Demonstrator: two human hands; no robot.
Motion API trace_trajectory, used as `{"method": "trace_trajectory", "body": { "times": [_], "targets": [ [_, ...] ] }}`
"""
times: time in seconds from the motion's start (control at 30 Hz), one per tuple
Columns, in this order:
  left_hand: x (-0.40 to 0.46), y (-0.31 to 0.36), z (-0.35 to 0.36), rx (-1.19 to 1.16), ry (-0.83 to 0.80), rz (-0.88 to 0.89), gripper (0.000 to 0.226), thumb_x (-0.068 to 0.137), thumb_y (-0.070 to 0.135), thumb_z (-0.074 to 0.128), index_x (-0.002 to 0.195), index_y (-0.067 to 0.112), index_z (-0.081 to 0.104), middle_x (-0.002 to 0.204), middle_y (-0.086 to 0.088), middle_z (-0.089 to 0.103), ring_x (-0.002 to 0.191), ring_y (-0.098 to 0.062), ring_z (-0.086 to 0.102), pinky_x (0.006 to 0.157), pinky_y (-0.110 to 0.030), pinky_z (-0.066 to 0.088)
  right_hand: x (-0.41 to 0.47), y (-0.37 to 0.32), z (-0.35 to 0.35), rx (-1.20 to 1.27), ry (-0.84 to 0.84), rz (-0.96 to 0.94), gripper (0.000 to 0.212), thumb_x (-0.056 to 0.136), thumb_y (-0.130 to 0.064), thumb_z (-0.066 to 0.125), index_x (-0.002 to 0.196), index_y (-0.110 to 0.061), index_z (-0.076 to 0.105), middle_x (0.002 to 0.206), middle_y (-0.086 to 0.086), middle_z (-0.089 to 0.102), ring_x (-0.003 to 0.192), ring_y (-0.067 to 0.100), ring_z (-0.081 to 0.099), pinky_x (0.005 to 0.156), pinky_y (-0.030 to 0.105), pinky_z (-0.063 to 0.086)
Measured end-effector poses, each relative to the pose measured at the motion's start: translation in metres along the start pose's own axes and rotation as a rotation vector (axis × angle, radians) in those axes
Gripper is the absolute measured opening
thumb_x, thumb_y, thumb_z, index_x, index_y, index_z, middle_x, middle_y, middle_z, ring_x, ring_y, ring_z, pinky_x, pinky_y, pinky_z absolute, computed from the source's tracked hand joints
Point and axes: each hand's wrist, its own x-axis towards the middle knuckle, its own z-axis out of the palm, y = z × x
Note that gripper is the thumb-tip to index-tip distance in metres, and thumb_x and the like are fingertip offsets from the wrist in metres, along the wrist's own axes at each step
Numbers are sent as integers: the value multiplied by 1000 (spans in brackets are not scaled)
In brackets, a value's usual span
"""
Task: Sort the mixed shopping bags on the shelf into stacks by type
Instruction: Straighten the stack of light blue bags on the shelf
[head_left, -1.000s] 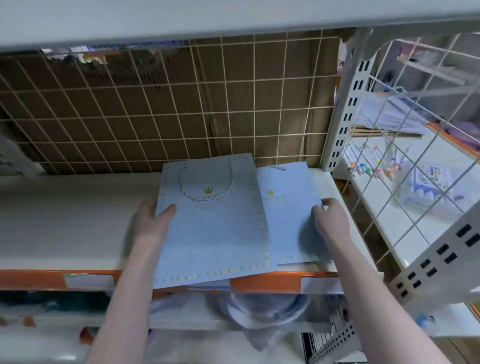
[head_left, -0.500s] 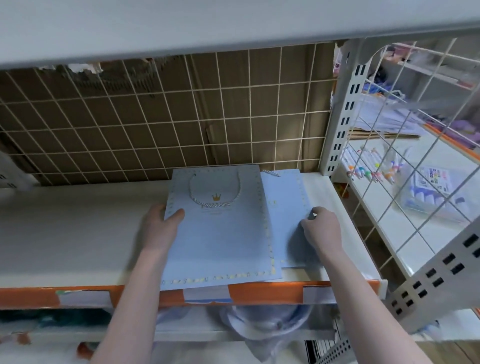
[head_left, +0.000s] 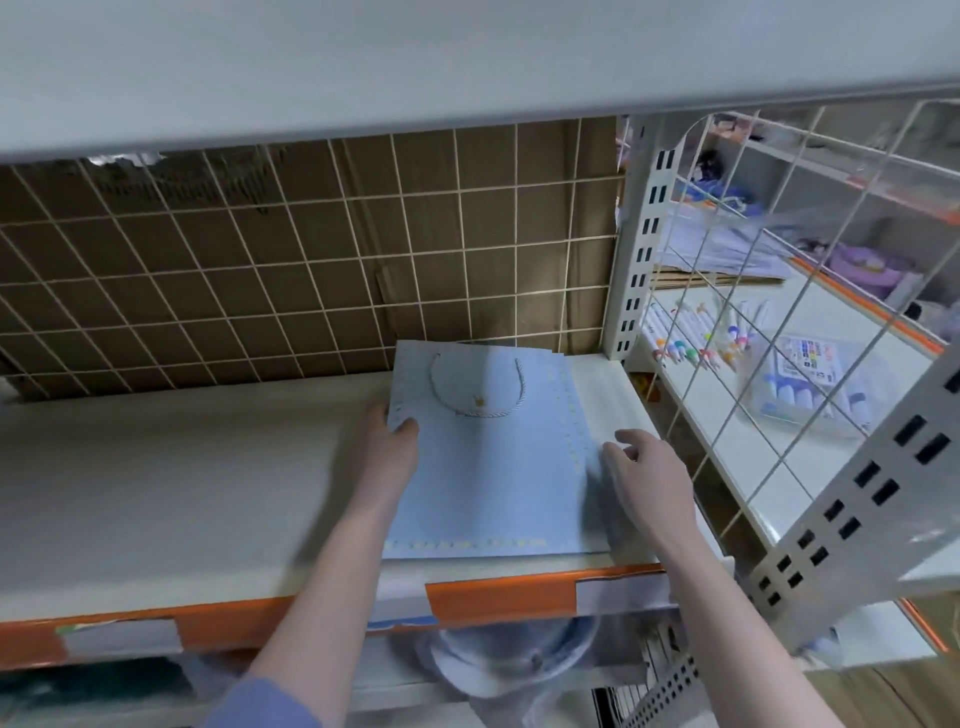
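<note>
head view: white metal shelf (head_left: 182, 493) with an orange front lip, brown cardboard behind a white wire grid (head_left: 260, 270) at the back.
bags: stack of flat pale-blue paper shopping bags (head_left: 493, 483) with a gold crown mark, dotted border and white rope handle, lying at the right end of the shelf. Back edge near the grid, front edge just short of the shelf's front edge. Edges of lower bags peek out along the right side of the top one.
left hand (head_left: 389, 452): at the stack's left edge, thumb on top of the top bag, fingers hidden below the edge; looks like a pinch on that edge.
right hand (head_left: 644, 467): fingers relaxed and spread, resting at the stack's right edge, holding nothing.
next bay: beyond the white perforated upright (head_left: 636, 260), coloured marker pens (head_left: 691, 338) and a clear pack of markers (head_left: 810, 384) on the neighbouring shelf.
</note>
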Motion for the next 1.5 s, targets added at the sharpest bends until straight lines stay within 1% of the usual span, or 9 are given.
{"method": "trace_trajectory", "body": {
  "times": [0.13,0.4,0.53,0.73,0.97,1.23,1.33,1.4,1.5],
  "targets": [
    [1,2,18,139,27,16,22,91,13,46,110,10,57,94,-7,62,70,-19,57,51,-26,34,-1,1,-3,-25,-16,-24,37,94,-20,47,128,-7,55,119,15,60,109,29,55,83,31,40],
    [3,-8,26,489,61,67,26,87,12,50,109,4,62,111,-23,60,110,-38,51,94,-40,42,4,-2,1,-104,-45,-58,26,91,-17,51,107,1,62,102,18,64,91,33,56,71,36,43],
    [5,-11,26,504,37,125,26,86,6,48,108,2,61,110,-21,60,109,-37,52,89,-39,43,5,0,9,-151,-45,-108,7,84,-13,55,80,-8,57,84,10,58,75,26,47,51,27,28],
    [0,-12,21,549,11,168,44,89,9,44,132,14,53,131,-11,56,118,-31,51,96,-38,44,0,1,15,-183,-6,-156,11,87,-14,53,85,-6,61,82,6,52,71,22,45,56,30,29],
    [-14,-15,12,614,60,213,26,85,19,45,106,18,60,109,-8,60,99,-30,56,82,-42,50,-13,3,18,-316,90,-268,15,89,-17,52,88,-3,59,85,12,54,82,29,48,67,34,36],
    [-57,-23,-36,880,119,207,49,93,25,49,138,9,42,144,-12,40,130,-29,37,105,-38,34,-51,-32,41,-460,137,-462,17,55,-4,72,65,-5,59,61,15,55,58,35,53,49,31,34],
    [-72,-33,-72,918,166,207,50,91,27,53,138,9,44,142,-13,43,128,-29,41,103,-39,37,-75,-54,57,-448,114,-507,5,61,-10,52,60,-7,55,59,14,54,56,34,54,49,29,35],
    [-79,-43,-100,936,191,193,50,91,28,53,136,10,45,138,-12,46,125,-29,43,102,-38,37,-93,-65,70,-443,72,-542,23,62,-15,39,63,-6,60,62,16,58,58,36,57,48,32,43],
    [-88,-65,-155,952,234,146,53,92,32,51,141,12,39,144,-9,41,132,-26,37,107,-36,32,-130,-90,88,-463,16,-560,18,63,-17,46,63,-5,59,61,15,55,59,36,56,49,34,44]
  ]
}}
